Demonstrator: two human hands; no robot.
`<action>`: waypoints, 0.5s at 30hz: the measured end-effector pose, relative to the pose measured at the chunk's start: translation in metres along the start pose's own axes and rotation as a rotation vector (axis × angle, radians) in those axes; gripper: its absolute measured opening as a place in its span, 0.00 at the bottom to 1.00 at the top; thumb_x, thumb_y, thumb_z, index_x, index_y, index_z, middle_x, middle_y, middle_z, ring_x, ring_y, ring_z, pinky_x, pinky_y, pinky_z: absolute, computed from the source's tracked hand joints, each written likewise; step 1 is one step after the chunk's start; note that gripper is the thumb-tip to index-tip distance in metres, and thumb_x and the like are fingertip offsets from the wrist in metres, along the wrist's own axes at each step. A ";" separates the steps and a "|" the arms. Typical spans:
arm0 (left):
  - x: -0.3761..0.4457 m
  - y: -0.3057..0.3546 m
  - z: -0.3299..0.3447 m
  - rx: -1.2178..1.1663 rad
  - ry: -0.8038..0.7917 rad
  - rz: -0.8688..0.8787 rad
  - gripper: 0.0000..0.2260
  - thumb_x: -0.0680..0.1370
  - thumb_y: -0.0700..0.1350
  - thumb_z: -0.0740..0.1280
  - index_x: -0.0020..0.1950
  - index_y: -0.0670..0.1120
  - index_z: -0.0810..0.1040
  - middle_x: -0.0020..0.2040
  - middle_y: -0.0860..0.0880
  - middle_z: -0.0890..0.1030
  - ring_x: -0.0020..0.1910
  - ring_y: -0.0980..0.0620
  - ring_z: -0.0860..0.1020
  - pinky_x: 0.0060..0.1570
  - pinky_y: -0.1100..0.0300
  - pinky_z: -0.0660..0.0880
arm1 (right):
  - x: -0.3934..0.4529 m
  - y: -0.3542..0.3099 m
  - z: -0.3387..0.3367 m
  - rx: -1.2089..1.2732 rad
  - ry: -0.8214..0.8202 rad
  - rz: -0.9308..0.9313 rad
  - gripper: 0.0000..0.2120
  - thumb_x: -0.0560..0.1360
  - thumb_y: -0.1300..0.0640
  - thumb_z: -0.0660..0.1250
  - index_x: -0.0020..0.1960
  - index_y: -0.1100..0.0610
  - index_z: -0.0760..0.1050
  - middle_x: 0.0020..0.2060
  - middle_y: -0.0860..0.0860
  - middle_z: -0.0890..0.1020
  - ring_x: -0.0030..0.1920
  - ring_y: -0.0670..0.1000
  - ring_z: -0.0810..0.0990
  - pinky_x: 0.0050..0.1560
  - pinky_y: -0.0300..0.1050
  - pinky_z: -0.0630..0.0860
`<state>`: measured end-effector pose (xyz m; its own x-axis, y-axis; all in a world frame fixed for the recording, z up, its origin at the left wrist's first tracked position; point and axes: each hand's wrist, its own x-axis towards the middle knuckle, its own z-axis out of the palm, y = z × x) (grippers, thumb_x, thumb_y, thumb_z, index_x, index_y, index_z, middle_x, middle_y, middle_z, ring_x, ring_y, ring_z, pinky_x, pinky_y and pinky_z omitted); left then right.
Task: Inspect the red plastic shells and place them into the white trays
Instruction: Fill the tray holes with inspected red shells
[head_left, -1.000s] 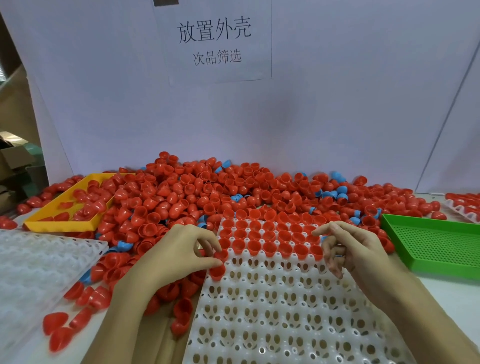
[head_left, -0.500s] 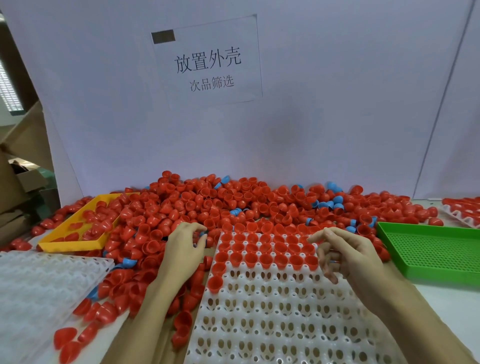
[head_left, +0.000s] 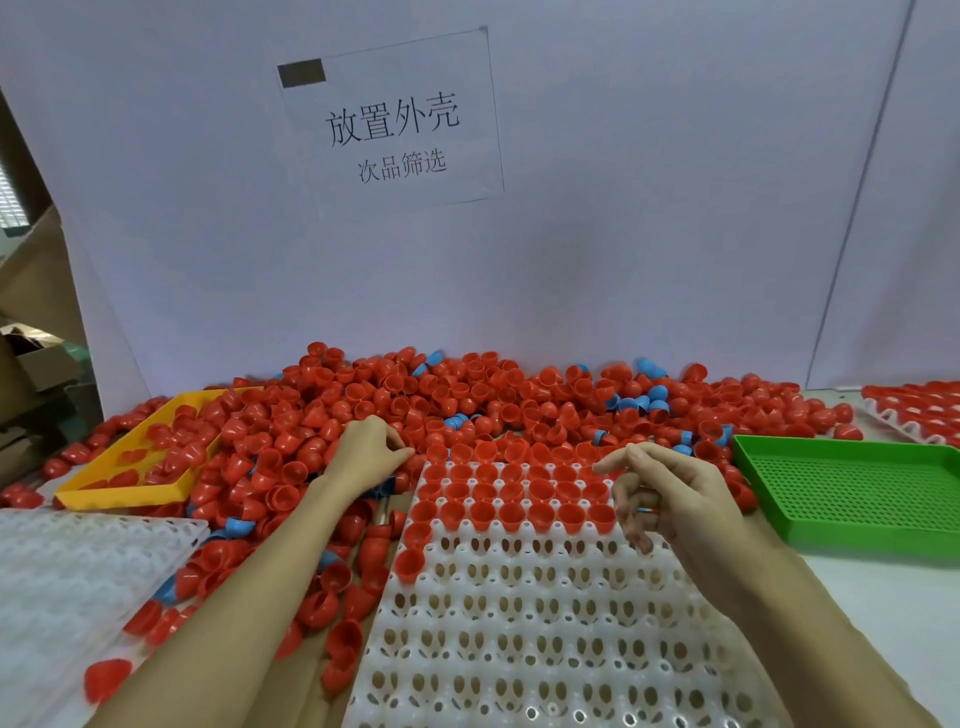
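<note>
- The white tray (head_left: 545, 649) with rows of holed cups lies at the middle of the tabletop's near edge; its near rows stand bare.
- A second white tray (head_left: 67, 571) lies at the near left corner, with a loose red shell (head_left: 106, 678) on its near edge.
- Red shells (head_left: 511, 499) sit mouth-up in the far rows of the middle tray, and two more run down its left column.
- The right hand (head_left: 670, 499) hovers over the right side of the filled rows, its forefinger stretched toward the left, the other fingers loosely bent; it grips nothing that I can see.
- The left hand (head_left: 366, 454) rests on the heap just beside the tray's far left corner, fingers curled down into the shells; whether it pinches one cannot be told.
- A green perforated tray (head_left: 852, 493) lies by the right edge, just beside the middle tray.
- A yellow tray (head_left: 130, 478) at the left holds a few red shells.
- The heap of red shells (head_left: 467, 395), with some blue shells (head_left: 652, 395) mixed in, runs along the far edge against the white backboard (head_left: 649, 208).
- Another filled white tray (head_left: 914, 410) shows at the far right corner.
- A paper sign (head_left: 395, 130) with Chinese print hangs on the backboard.
</note>
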<state>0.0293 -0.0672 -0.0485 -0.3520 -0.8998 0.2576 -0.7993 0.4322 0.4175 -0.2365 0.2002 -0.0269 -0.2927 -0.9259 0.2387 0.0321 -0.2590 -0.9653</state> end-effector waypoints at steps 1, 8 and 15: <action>-0.001 -0.001 0.000 -0.018 0.011 -0.011 0.05 0.78 0.44 0.76 0.48 0.43 0.89 0.46 0.49 0.88 0.40 0.62 0.79 0.44 0.70 0.75 | 0.000 0.000 0.000 0.000 -0.002 0.001 0.16 0.80 0.50 0.64 0.51 0.62 0.85 0.33 0.60 0.79 0.29 0.54 0.76 0.26 0.42 0.74; -0.043 0.026 -0.013 -0.409 0.254 0.018 0.01 0.78 0.45 0.76 0.47 0.50 0.88 0.44 0.58 0.85 0.43 0.62 0.82 0.52 0.63 0.80 | 0.001 0.000 -0.001 0.008 -0.034 0.011 0.16 0.79 0.49 0.65 0.51 0.60 0.85 0.34 0.58 0.80 0.30 0.54 0.77 0.27 0.42 0.74; -0.123 0.089 -0.030 -0.951 -0.112 0.109 0.05 0.79 0.46 0.75 0.52 0.52 0.89 0.50 0.51 0.89 0.52 0.53 0.87 0.55 0.65 0.80 | -0.002 0.001 0.005 -0.033 0.006 -0.072 0.11 0.80 0.50 0.66 0.54 0.54 0.84 0.35 0.57 0.81 0.30 0.53 0.78 0.27 0.42 0.75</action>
<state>0.0161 0.0834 -0.0172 -0.4844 -0.8313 0.2725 -0.0483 0.3364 0.9405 -0.2311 0.1999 -0.0280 -0.2985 -0.9035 0.3075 -0.0208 -0.3159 -0.9486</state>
